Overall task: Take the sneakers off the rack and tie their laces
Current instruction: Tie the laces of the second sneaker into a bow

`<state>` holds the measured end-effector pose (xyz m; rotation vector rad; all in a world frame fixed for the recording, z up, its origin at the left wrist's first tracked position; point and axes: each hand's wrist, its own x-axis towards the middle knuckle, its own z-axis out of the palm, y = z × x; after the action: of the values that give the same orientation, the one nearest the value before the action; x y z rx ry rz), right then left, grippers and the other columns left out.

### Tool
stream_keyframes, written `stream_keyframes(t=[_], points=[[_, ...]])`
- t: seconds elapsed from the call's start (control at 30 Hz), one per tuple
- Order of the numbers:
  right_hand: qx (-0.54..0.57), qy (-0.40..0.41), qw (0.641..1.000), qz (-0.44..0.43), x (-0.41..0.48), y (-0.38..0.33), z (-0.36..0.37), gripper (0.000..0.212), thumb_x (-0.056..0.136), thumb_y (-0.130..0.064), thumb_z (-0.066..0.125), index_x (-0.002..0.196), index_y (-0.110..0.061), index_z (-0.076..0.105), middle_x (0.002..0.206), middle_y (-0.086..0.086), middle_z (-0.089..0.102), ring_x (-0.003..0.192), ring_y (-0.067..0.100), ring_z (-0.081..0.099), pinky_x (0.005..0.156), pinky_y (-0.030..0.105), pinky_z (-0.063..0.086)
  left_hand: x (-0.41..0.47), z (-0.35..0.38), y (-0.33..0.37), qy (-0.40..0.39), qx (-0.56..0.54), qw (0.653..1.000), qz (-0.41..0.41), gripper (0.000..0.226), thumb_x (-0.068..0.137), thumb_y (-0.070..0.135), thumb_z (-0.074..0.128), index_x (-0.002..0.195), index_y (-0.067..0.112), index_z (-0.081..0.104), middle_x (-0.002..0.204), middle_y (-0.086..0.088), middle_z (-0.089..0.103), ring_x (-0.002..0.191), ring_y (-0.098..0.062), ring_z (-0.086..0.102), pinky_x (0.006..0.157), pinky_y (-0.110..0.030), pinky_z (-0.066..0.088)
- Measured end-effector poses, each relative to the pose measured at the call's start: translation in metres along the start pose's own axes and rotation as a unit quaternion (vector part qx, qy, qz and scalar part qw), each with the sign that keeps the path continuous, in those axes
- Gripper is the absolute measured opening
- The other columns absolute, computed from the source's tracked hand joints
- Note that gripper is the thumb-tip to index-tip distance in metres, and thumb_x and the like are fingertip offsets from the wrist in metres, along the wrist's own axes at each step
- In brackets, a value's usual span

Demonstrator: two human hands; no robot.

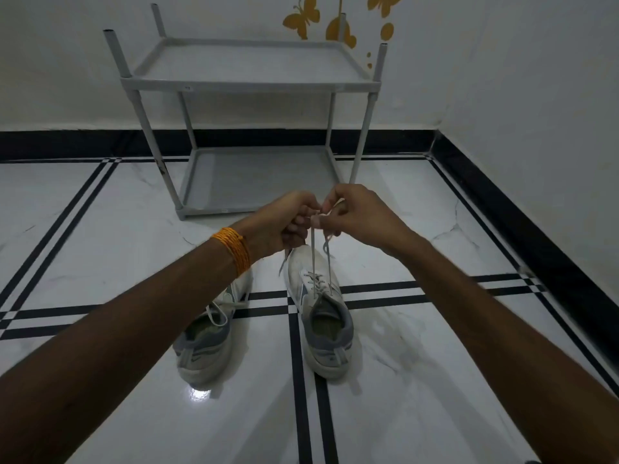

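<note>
Two white and grey sneakers stand on the floor with their heels toward me. The right sneaker (321,316) has its white laces (313,249) pulled up taut from the eyelets. My left hand (284,222) and my right hand (358,216) meet above its toe, each pinching a lace end, and the laces cross between my fingers. The left sneaker (204,343) lies partly under my left forearm, and its laces (217,313) show a loop over the tongue. An orange thread band circles my left wrist.
A grey two-shelf rack (254,85) stands against the white wall just beyond my hands, both shelves bare. The floor is glossy white tile with black stripes (301,396). A black skirting runs along the walls, and the room's corner is at the right.
</note>
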<state>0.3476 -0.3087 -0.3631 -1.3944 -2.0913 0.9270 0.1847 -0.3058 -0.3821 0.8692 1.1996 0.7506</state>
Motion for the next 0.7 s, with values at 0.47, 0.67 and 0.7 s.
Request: stream_keyframes(t=[0.47, 0.67, 0.7], points=[[0.058, 0.083, 0.964, 0.244, -0.024, 0.135, -0.021, 0.025, 0.091, -0.023, 0.065, 0.08, 0.0, 0.068, 0.072, 0.011, 0.057, 0.069, 0.02, 0.052, 0.065, 0.032, 0.044, -0.001, -0.103, -0.07, 0.335, 0.455, 0.808, 0.17, 0.013, 0.081, 0.0, 0.057, 0.094, 0.003, 0.054, 0.081, -0.016, 0.061, 0.073, -0.032, 0.057, 0.06, -0.03, 0.038], [-0.166, 0.001, 0.932, 0.322, -0.048, 0.198, 0.013, 0.026, 0.085, -0.022, 0.068, 0.086, 0.004, 0.064, 0.077, 0.01, 0.06, 0.078, 0.025, 0.06, 0.062, 0.025, 0.042, -0.003, -0.136, -0.131, 0.312, 0.614, 0.717, 0.105, 0.016, 0.09, 0.008, 0.052, 0.103, -0.001, 0.052, 0.085, -0.023, 0.064, 0.071, -0.036, 0.057, 0.063, -0.039, 0.043], [-0.181, -0.011, 0.936, 0.302, -0.047, 0.196, 0.022, 0.024, 0.085, -0.023, 0.068, 0.081, 0.0, 0.061, 0.071, 0.006, 0.058, 0.075, 0.023, 0.061, 0.056, 0.024, 0.04, -0.001, -0.134, -0.133, 0.295, 0.646, 0.698, 0.089, 0.022, 0.091, 0.012, 0.05, 0.11, 0.0, 0.052, 0.091, -0.023, 0.065, 0.076, -0.037, 0.06, 0.066, -0.041, 0.046]])
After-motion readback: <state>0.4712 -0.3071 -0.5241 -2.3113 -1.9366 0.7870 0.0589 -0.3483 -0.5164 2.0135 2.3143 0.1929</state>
